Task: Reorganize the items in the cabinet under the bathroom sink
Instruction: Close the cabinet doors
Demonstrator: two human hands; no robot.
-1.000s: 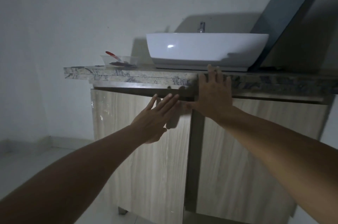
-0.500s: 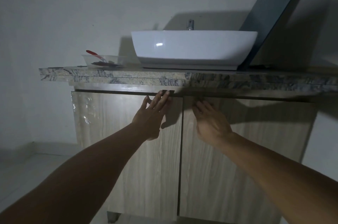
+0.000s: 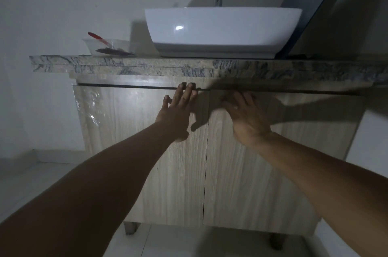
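Straight, close-set fingers (image 3: 184, 94) of a person's left hand (image 3: 176, 114) reach the top edge of the left cabinet door (image 3: 134, 141), their tips at the dark gap beneath the stone table (image 3: 147, 65); they hold nothing. The right hand (image 3: 245, 116) lies flat and spread against the upper corner of the right cabinet door (image 3: 262, 183), just beside the centre seam, also holding nothing. Both doors of the cabinet stand closed, edges meeting in a thin vertical line. The table's lip overhangs the doors. On it sit a white basin (image 3: 222, 32) and, near the left end, a clear dish (image 3: 107, 46) with a red-handled tool (image 3: 97, 37). Pale floor (image 3: 31, 179) lies open to the left and below the cabinet's short legs (image 3: 130, 227).
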